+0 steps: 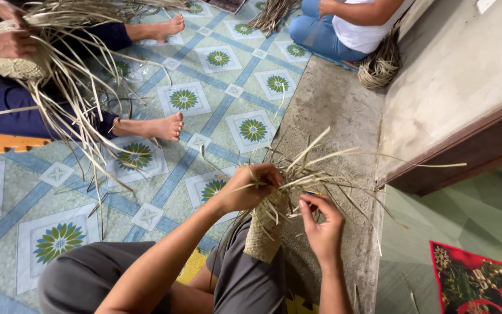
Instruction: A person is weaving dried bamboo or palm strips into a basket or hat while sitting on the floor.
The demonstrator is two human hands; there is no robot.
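A half-woven straw basket (266, 228) rests against my knee, its loose pale strips (315, 156) fanning up and to the right. My left hand (251, 185) grips the basket's upper rim and a bunch of strips. Just right of the rim, my right hand (322, 224) pinches a single strip between thumb and fingers. Both hands sit close together over the basket's open top.
A person at the top left holds another woven piece (20, 63) with long trailing strips, bare feet (164, 127) on the patterned floor mat (216, 110). Another person sits at the top beside a strip bundle (380, 65). A concrete step (454, 87) rises right.
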